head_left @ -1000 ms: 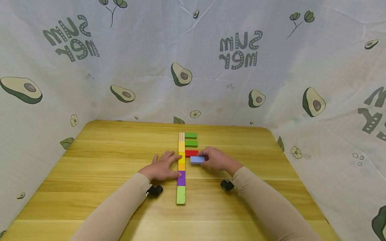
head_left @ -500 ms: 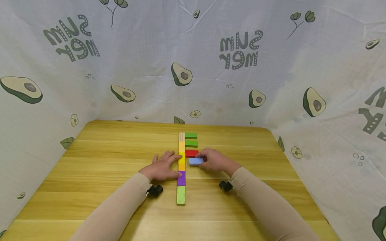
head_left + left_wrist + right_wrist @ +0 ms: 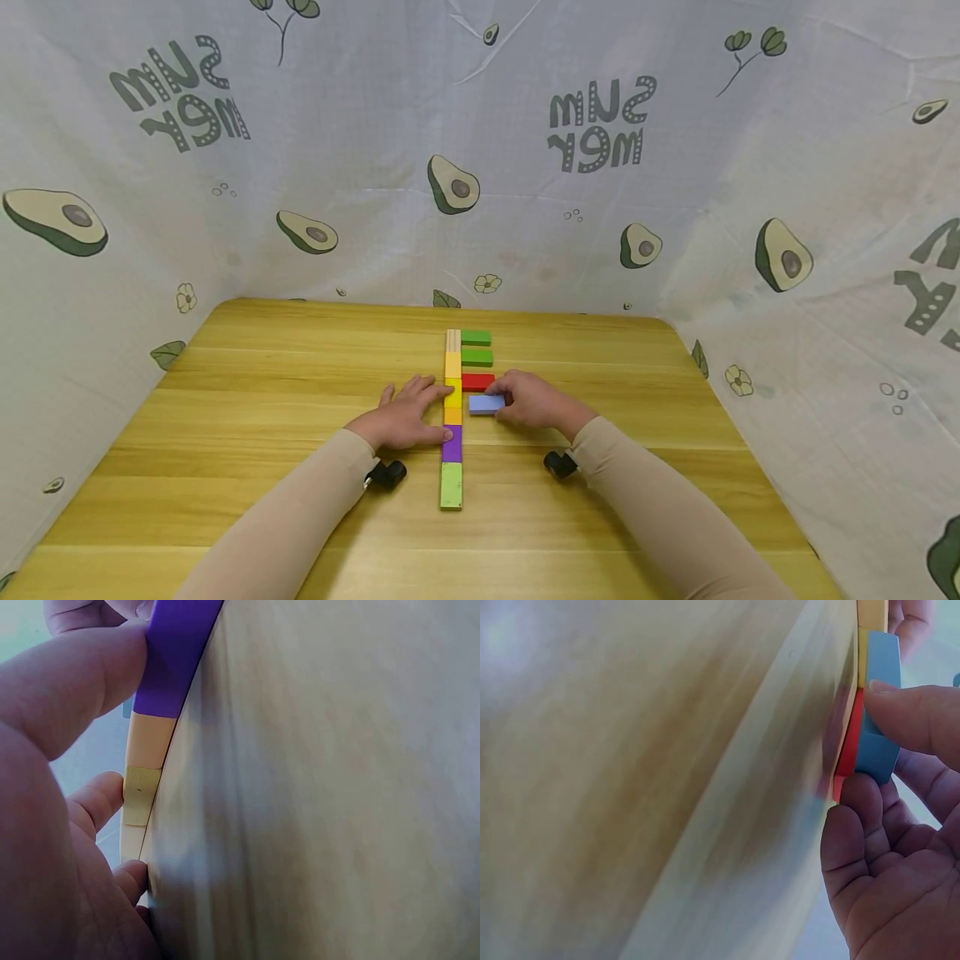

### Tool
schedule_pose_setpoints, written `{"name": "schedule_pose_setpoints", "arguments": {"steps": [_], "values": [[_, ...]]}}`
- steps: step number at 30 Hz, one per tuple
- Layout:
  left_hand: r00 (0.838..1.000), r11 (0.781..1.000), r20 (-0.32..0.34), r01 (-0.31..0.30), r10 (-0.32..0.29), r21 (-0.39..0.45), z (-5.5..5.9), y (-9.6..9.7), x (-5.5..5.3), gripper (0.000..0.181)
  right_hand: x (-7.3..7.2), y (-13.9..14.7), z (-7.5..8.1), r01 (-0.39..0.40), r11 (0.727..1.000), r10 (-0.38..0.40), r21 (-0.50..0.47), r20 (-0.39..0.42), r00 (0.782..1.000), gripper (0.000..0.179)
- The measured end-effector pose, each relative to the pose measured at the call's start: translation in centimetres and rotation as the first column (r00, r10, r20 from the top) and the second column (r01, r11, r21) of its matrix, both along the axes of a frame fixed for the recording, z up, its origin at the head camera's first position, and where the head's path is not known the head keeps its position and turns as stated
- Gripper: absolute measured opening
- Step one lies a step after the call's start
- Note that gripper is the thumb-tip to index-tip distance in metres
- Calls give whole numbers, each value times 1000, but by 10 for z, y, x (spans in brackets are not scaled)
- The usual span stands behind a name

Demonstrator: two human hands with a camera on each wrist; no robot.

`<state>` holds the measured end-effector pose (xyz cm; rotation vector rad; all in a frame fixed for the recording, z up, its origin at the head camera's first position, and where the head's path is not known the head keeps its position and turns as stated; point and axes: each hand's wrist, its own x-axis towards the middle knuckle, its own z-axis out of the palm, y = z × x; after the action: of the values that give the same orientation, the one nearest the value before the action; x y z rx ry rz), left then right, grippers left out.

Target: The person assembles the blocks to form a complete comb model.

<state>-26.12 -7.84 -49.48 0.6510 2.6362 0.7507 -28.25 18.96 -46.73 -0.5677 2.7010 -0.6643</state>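
A straight row of flat blocks runs away from me on the table, with a light green block [image 3: 451, 487] nearest, then a purple block [image 3: 452, 444], and orange, yellow and bare-wood ones beyond. My left hand [image 3: 401, 417] lies spread along the row's left side, thumb on the purple block and a fingertip on the yellow block [image 3: 453, 393]. Between thumb and fingers, my right hand [image 3: 538, 402] pinches a light blue block [image 3: 485, 405] by its right end. That block lies crosswise, just right of the row and on the near side of a red block [image 3: 477, 382].
Two green blocks, the nearer one [image 3: 477, 358] among them, stick out to the right from the row's far end, like the red one. A patterned white cloth [image 3: 517, 242] rises behind the wooden table [image 3: 247, 358] and along its sides.
My right hand has brought the light blue block slightly left and toward me, closer to the row. The left hand has stayed in place.
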Motion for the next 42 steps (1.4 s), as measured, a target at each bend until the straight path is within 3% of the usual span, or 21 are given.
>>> {"name": "schedule_pose_setpoints", "arguments": {"steps": [8,30,42], "values": [[1000,1000,-1,-5,5,-8,1,1,1,82,-1,1,-4,-39,999,39,20,-22,999,29],[1000,1000,6,-4,4,4,1,0,0,81,0,-6,-1,-4,999,3,41,22,1000,31],[1000,1000,4,-2,2,2,1,0,-1,82,-2,-9,-5,-18,999,18,38,1,1000,31]]}}
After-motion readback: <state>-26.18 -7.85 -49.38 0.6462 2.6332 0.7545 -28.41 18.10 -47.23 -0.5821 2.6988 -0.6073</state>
